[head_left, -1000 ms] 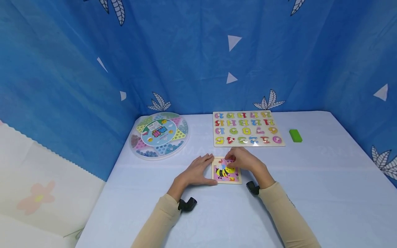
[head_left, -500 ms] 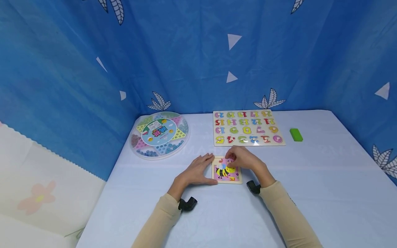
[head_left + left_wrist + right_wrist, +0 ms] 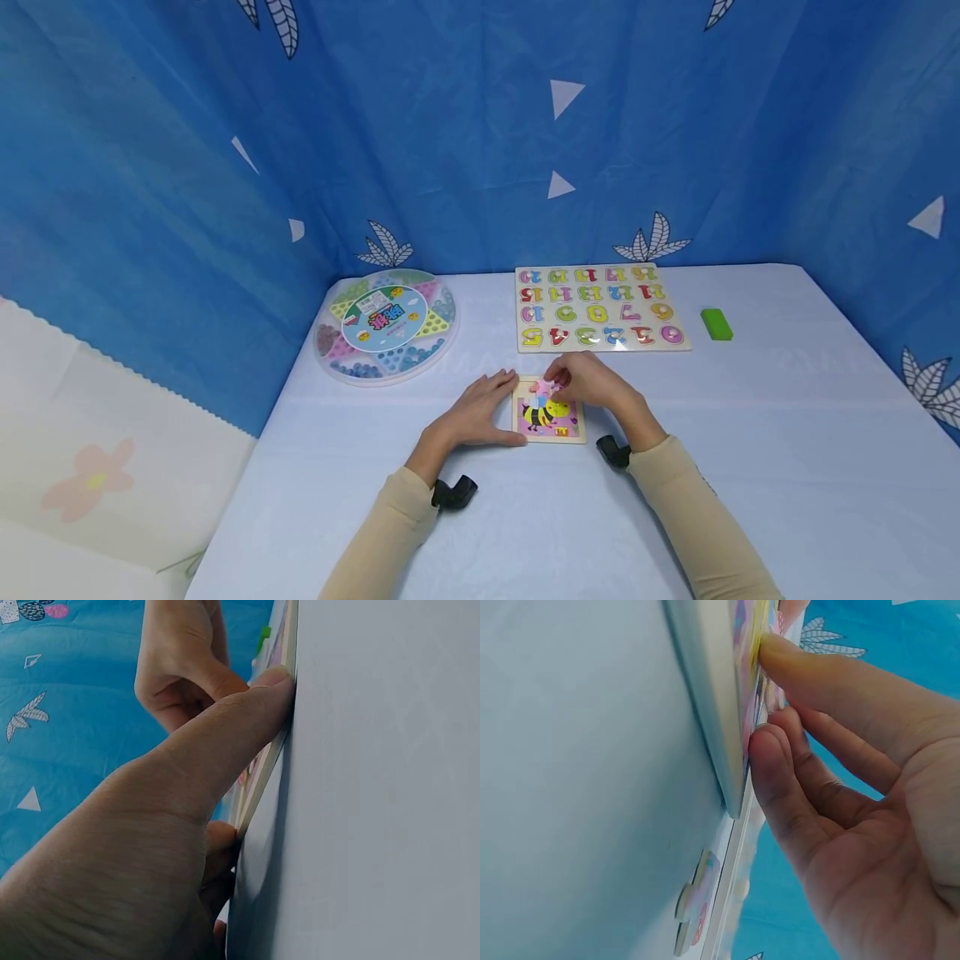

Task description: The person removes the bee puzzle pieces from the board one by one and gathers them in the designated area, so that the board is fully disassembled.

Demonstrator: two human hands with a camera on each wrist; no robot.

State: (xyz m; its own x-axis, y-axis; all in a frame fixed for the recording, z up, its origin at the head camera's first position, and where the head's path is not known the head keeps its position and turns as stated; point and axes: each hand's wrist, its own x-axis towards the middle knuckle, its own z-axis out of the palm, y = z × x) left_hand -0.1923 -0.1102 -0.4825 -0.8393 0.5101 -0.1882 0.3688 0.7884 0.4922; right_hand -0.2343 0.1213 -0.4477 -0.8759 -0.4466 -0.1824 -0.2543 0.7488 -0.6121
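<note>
Touching the left side of the bee puzzle [image 3: 546, 423], left hand [image 3: 474, 415] has fingers spread, clasping nothing. Right hand [image 3: 588, 382] pinches a pink puzzle piece [image 3: 543, 388] at the puzzle's far edge. Puzzle flat on table [image 3: 525, 517]; number board [image 3: 597, 306] just beyond it.

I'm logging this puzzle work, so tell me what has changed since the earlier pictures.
A pink piece has come more into view at the fingertips of the right hand, seemingly tipped or shifted toward the left hand; which, I cannot tell. The right hand stays over the puzzle, the left along its left side. The number board, round game and green block stay put.
</note>
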